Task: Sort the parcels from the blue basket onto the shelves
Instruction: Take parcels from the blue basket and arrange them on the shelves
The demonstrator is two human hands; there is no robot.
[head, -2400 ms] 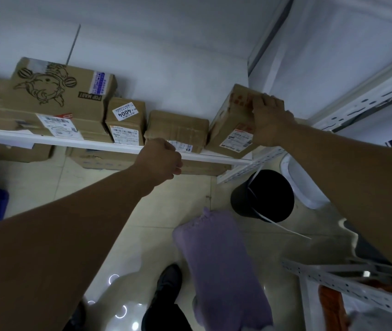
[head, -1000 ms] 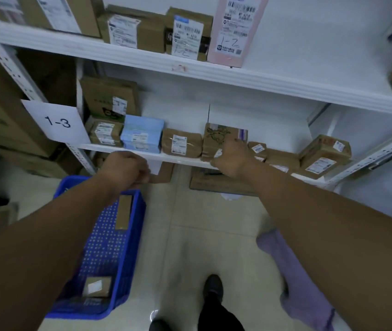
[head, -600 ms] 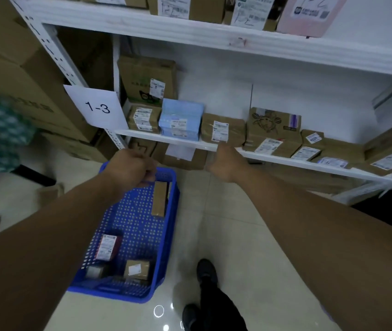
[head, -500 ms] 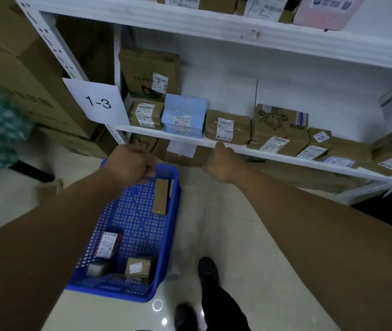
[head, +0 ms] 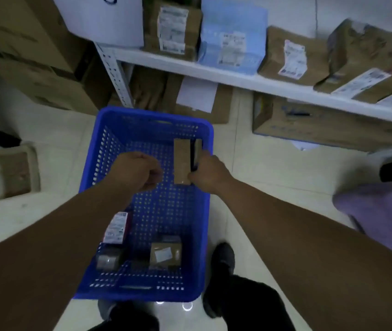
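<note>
The blue basket (head: 90,187) stands on the floor in front of me. A narrow brown parcel (head: 181,161) stands on edge against its right wall, and my right hand (head: 208,174) grips its near end. Curled into a fist with nothing in it, my left hand (head: 137,173) hovers over the basket's middle. Near the front wall lie a red-and-white labelled parcel (head: 116,226), a small taped box (head: 109,259) and a brown box with a white label (head: 165,255). The white shelf (head: 237,78) above carries a light blue parcel (head: 233,48) among several brown ones.
Large cardboard boxes (head: 28,56) are stacked at the left beside the shelf post. More boxes (head: 321,125) sit on the floor under the shelf. A small open box (head: 14,172) lies at the left, a purple bag (head: 385,211) at the right. My shoes flank the basket's near end.
My view has dropped from the shelf to the basket. Both hands came down from the shelf edge; the right one now holds the narrow parcel inside the basket.
</note>
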